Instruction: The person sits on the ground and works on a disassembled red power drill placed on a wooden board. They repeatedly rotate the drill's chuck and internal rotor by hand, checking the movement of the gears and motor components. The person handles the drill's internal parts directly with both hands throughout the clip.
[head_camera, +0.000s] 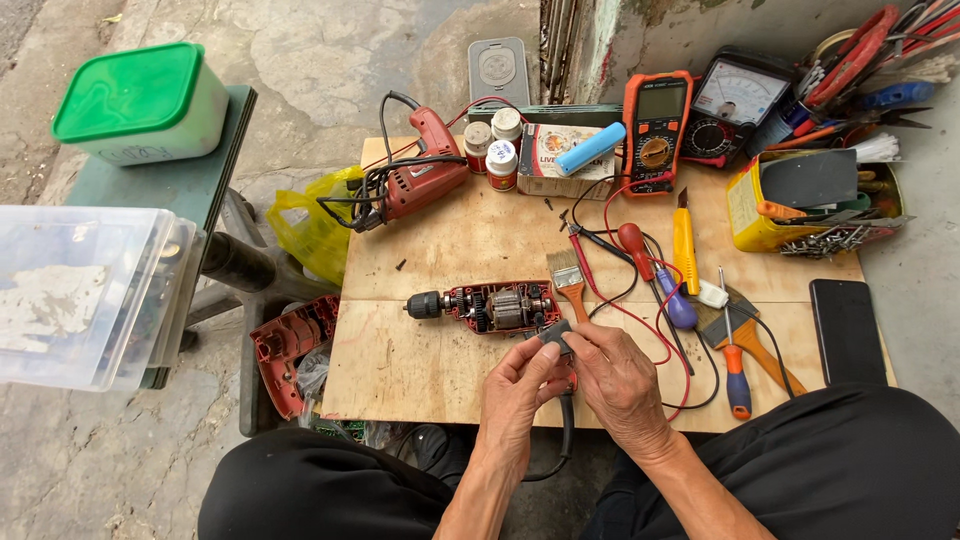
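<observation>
Both my hands meet over the near edge of a plywood board (420, 370). My left hand (515, 390) and my right hand (615, 375) pinch a small dark grey part (555, 335) between their fingertips. Just beyond it lies an opened electric drill (485, 307), its red half shell holding the bare motor, gears and black chuck pointing left. A black cord (566, 430) hangs down from under my hands.
A red drill shell half (290, 345) leans at the board's left. A whole red drill (415, 180), small jars, a brush (567, 278), screwdrivers, a yellow knife (684, 245), two meters with red and black leads, a tool-filled tin (815, 205) and a phone (846, 330) cover the board.
</observation>
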